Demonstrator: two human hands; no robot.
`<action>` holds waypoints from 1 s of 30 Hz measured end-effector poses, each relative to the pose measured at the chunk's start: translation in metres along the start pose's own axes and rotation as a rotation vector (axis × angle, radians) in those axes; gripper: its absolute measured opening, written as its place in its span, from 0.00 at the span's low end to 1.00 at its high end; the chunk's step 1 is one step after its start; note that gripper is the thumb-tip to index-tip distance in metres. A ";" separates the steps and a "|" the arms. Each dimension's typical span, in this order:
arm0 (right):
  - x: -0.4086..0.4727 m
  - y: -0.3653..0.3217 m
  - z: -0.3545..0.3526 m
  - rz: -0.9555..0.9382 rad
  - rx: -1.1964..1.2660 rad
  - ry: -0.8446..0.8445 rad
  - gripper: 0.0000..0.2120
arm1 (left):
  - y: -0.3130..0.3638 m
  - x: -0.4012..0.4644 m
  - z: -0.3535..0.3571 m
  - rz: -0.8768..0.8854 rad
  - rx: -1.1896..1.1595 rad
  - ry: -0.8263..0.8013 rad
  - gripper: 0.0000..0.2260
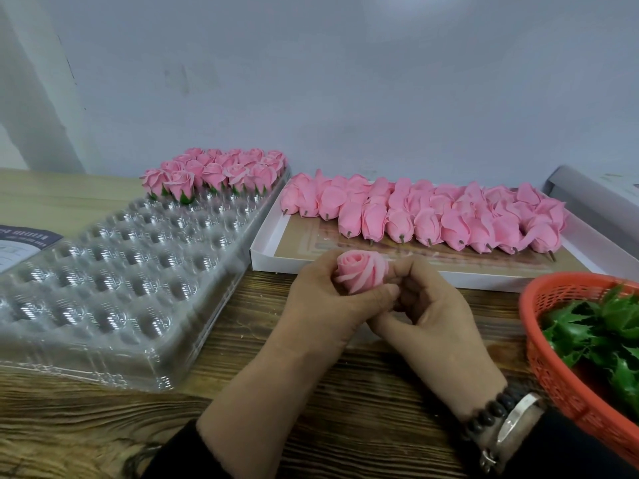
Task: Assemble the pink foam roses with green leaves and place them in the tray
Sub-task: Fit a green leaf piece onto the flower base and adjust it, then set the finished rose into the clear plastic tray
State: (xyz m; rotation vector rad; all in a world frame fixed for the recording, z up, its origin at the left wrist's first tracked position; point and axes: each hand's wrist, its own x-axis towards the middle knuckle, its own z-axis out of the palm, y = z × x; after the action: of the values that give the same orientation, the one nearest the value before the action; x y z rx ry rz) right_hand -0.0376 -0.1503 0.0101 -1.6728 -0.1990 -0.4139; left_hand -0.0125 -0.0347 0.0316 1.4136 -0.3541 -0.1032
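Fingers of the left hand (pixel 321 299) and right hand (pixel 428 305) curl around one rose (pixel 361 273); hold its base gently, avoid crushing petals, seat the leaf squarely.

The fingers of the left hand (pixel 332 305) and the right hand (pixel 428 305) are covering the base of the held rose (pixel 361 271), so whether a leaf or stem sits under it cannot be told. The lower right edge of the frame is cutting off the red basket (pixel 560 385), and the green leaves (pixel 601 330) inside it are running out of view with it. The left edge is cropping the clear plastic tray (pixel 114 271) and a printed card (pixel 20 242) at middle left, whose lettering is too blurred to read. The tray's upper cells are hiding under the finished roses (pixel 214 171). The bottom edge is cutting both sleeves.
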 end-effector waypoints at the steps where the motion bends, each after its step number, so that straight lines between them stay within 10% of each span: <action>1: 0.000 0.001 0.000 -0.005 -0.009 -0.004 0.18 | -0.001 0.000 -0.001 0.015 0.023 -0.003 0.13; 30: 0.007 0.004 0.015 -0.076 -0.308 -0.064 0.12 | 0.058 0.045 -0.073 0.259 0.446 0.391 0.09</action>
State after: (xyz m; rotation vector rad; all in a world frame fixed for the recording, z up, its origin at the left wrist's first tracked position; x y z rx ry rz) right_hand -0.0274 -0.1364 0.0077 -1.9870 -0.2564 -0.4655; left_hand 0.0442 0.0313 0.0882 1.7696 -0.2375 0.4857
